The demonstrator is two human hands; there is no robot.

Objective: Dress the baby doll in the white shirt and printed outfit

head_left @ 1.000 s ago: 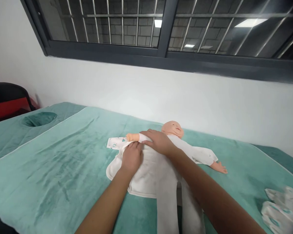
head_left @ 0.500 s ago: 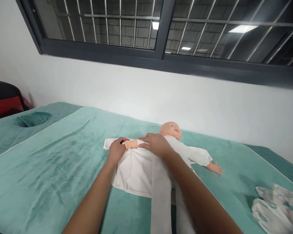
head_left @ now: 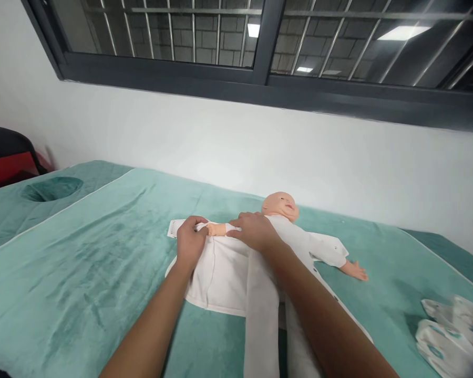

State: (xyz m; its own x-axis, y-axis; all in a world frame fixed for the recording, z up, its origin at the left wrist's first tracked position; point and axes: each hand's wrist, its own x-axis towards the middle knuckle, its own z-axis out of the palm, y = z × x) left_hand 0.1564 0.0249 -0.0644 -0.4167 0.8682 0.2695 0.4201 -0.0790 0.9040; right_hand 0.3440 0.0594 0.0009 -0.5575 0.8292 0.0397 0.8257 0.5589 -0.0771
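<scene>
A baby doll [head_left: 279, 205] lies on its back on a teal towel, wearing a white romper [head_left: 228, 273] that is spread open on its left half. My left hand [head_left: 189, 242] is curled, pinching the romper's sleeve cloth beside the doll's small near hand [head_left: 215, 229]. My right hand [head_left: 254, 231] lies over the doll's upper arm and chest, fingers bent and pressing on the cloth. The doll's other arm [head_left: 352, 270] sticks out to the right, bare at the hand.
The teal towel [head_left: 82, 262] covers a massage bed with a face hole [head_left: 51, 189] at far left. Folded patterned white cloths [head_left: 449, 333] lie at the right edge. A white wall and a barred window stand behind; a dark chair [head_left: 3, 155] is at the left.
My left hand moved up from the romper's flank to the sleeve end by the doll's hand. The romper's left half got pulled flatter. My right hand stayed on the doll's arm.
</scene>
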